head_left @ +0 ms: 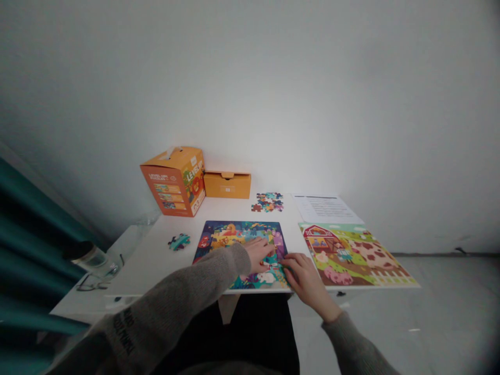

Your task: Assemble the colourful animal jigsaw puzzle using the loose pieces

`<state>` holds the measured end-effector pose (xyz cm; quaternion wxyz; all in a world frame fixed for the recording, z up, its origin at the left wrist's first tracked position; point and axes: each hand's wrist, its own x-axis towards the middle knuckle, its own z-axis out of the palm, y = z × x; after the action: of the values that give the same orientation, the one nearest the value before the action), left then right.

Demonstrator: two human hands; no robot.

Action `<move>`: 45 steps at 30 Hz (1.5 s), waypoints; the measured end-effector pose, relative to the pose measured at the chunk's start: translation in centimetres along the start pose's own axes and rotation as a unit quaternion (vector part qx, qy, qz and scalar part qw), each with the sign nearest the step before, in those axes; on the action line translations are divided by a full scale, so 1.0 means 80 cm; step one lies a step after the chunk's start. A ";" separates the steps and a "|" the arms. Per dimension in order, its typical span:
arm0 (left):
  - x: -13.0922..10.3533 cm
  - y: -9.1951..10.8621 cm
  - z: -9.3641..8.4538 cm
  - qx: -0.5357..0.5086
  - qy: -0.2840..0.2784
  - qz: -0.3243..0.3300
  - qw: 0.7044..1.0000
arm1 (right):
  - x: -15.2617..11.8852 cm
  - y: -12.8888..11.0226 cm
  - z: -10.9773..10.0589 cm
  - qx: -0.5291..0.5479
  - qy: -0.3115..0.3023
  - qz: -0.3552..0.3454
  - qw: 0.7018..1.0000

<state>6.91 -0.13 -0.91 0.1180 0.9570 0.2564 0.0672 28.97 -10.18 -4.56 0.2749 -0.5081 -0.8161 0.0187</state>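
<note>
A colourful jigsaw puzzle (pixel 219 237) with a dark blue border lies at the table's front edge. My left hand (pixel 260 253) reaches across it and rests on its right half, fingers stretched out, covering part of the picture. At the puzzle's right edge is my right hand (pixel 302 273), its fingers bent and drawn together on the border; whether a loose piece is under the fingertips is too small to tell. A small group of teal puzzle pieces (pixel 179 241) lies left of the puzzle. More loose pieces (pixel 267 202) are heaped behind it.
A farm picture puzzle (pixel 351 255) lies on the right, with a printed sheet (pixel 326 208) behind it. An orange puzzle box (pixel 175 182) and a yellow open box (pixel 227 185) stand at the back. Left are a dark-lidded bottle (pixel 96 260), glasses (pixel 92 284) and a teal curtain (pixel 35 250).
</note>
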 end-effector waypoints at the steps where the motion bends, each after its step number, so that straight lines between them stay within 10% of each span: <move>1: 0.001 0.000 -0.001 -0.001 -0.006 -0.003 1.000 | 0.000 0.000 0.000 -0.001 -0.002 0.000 1.000; 18: -0.037 -0.020 -0.027 0.019 -0.003 -0.035 0.999 | 0.001 -0.002 -0.003 -0.007 -0.008 -0.003 1.000; 45: -0.046 -0.040 0.007 -0.085 0.086 0.038 0.992 | 0.002 -0.009 -0.006 -0.026 -0.021 -0.004 0.999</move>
<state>2.36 0.62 -2.55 0.1738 0.9432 0.2224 0.1751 28.58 -10.51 -3.89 0.2441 -0.5110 -0.8242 0.0068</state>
